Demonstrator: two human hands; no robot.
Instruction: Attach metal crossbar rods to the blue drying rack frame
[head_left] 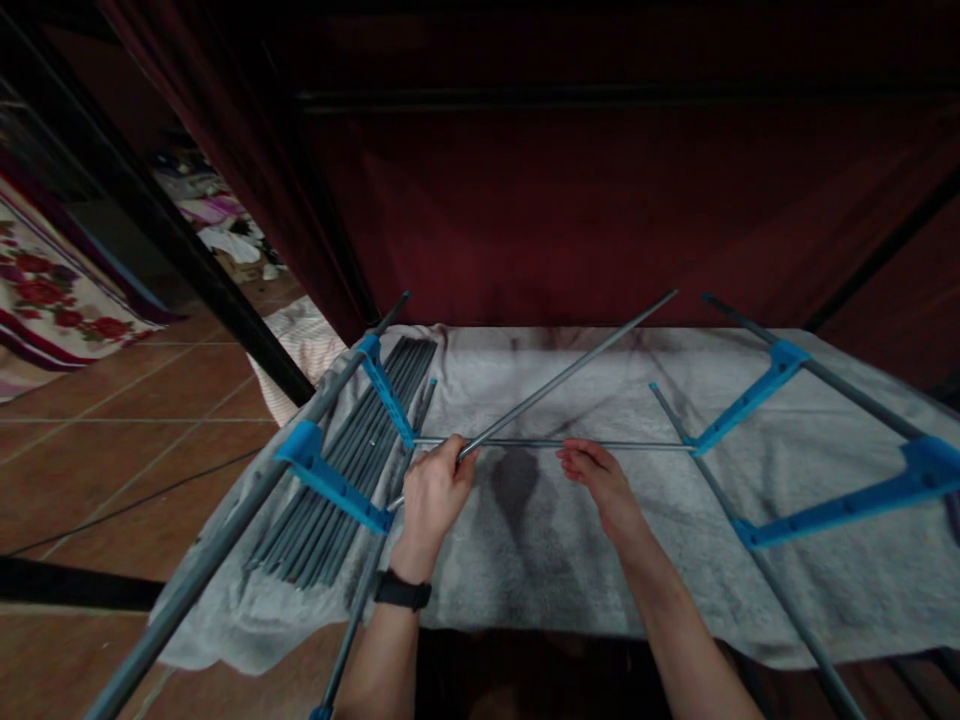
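While the left hand [433, 495] is closed in a fist around the near end of a slanting rod [570, 372], the right hand [604, 480] lies with its fingers stretched forward and their tips at a thin cross rod [517, 442]. Whether they pinch it or only rest on it cannot be told.

From the head camera, the one view here, all of this sits over a grey towel [540, 620] spread on a raised surface. The cross rod runs level from left to right, its ends meeting a blue bracket on the left [386, 392] and a blue bracket on the right [750, 398] — so it looks fitted. The slanting rod is loose at both ends. Its long axis goes from near left, just under the fist, to far right, and the far tip points up and away towards the dark red wall. It crosses above the cross rod close to the left hand's knuckles.

By my judgement little is assembled: a bundle of spare rods [409, 365] lies loose on the towel at the left, between the long side tubes — many more than the one in place. A black wristwatch [403, 590] sits on the left wrist.
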